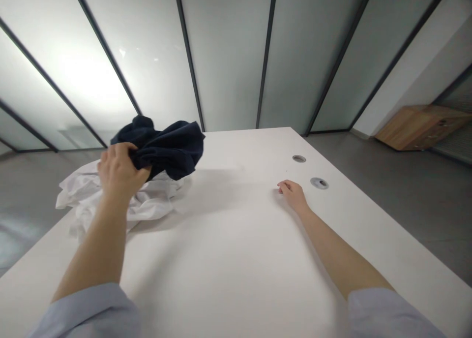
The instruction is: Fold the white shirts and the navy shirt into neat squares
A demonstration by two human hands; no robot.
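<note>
My left hand (120, 169) grips a crumpled dark navy cloth item (167, 148), probably a garment, and holds it up over the left side of the table. Its exact kind cannot be made out in the bunched folds. Beneath it lies a loose heap of white fabric (153, 205), partly hidden by my left hand and forearm. Over on the right, my right hand (293, 194) is low at the tabletop, fingers curled together with nothing visible in them. It is close to a round grey cable grommet.
The white table (228, 259) stretches out in front of me. Two round cable holes, one ring-shaped (299, 158) and one with a grey cover (319, 183), sit near its right edge. Frosted glass panels (224, 57) stand behind; a wooden cabinet (420, 126) is at far right.
</note>
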